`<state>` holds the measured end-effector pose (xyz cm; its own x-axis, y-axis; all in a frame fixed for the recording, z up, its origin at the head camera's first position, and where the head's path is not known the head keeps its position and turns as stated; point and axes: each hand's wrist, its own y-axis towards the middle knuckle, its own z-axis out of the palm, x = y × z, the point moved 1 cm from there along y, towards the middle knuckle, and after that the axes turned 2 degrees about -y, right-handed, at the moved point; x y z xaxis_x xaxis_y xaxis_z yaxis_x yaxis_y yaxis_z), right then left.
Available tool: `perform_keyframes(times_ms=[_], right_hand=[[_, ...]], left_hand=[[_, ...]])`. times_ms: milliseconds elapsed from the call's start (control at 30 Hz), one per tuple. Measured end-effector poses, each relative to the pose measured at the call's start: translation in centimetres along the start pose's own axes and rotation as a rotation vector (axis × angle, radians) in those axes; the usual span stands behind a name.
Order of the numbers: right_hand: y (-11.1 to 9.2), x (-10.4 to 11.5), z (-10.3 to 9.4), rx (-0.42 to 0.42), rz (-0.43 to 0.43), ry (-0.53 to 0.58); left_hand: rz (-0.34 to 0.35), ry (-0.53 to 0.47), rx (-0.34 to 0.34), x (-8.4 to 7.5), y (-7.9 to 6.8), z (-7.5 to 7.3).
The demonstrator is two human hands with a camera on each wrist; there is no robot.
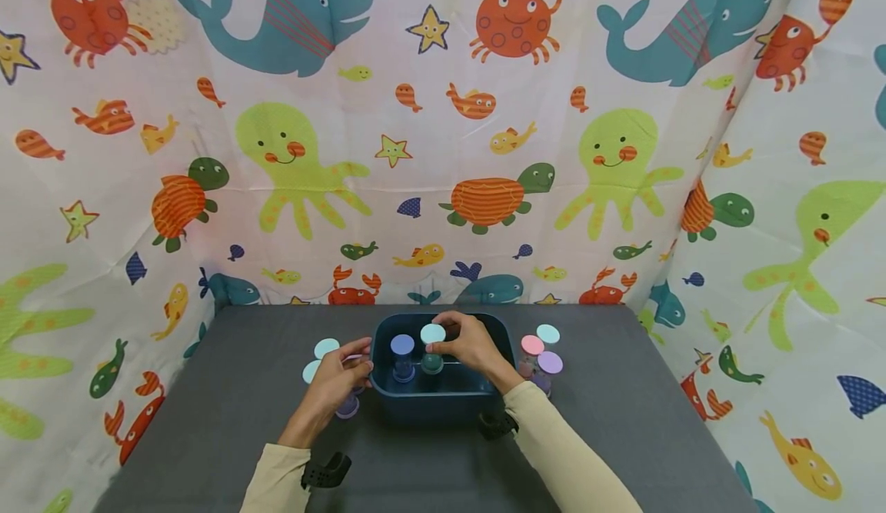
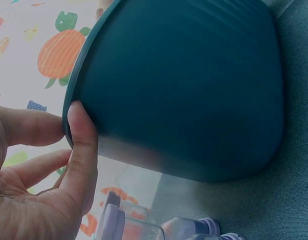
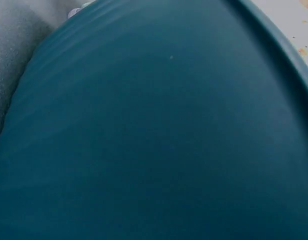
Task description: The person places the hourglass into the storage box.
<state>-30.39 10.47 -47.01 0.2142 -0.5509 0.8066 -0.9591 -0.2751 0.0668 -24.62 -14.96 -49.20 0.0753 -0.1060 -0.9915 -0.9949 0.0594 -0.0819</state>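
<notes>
My left hand pinches the left rim of a dark blue plastic bin. Close up in the left wrist view, thumb and fingers lie on either side of that rim. Inside the bin, my right hand holds an upright sand timer with a pale blue cap and green in its lower part, thumb and fingers at the cap. Just left of it, a blue-capped sand timer stands in the bin. The bin's wall fills the right wrist view and hides the right hand there.
Left of the bin stand several sand timers, with pale blue caps and a purple base showing; the left hand partly covers them. To the right are pink, pale blue and lavender caps. A patterned curtain hangs behind the grey table.
</notes>
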Motion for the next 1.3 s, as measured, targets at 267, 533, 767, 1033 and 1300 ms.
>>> perform_keyframes(times_ms=[267, 533, 767, 1033, 1300], right_hand=[[0.9, -0.4, 0.7, 0.025, 0.015, -0.081], [1.0, -0.2, 1.2, 0.066, 0.018, -0.108], [1.4, -0.5, 1.5, 0.072, 0.032, -0.145], [1.4, -0.7, 1.8, 0.083, 0.030, -0.159], [1.3, -0.7, 1.8, 0.091, 0.026, -0.158]], left_hand=[[0.001, 0.011, 0.000, 0.1, 0.1, 0.0], [0.003, 0.001, -0.004, 0.1, 0.1, -0.2], [-0.011, 0.011, -0.010, 0.2, 0.2, -0.1], [-0.001, 0.001, -0.005, 0.1, 0.2, -0.1], [0.000, -0.006, -0.009, 0.3, 0.2, 0.0]])
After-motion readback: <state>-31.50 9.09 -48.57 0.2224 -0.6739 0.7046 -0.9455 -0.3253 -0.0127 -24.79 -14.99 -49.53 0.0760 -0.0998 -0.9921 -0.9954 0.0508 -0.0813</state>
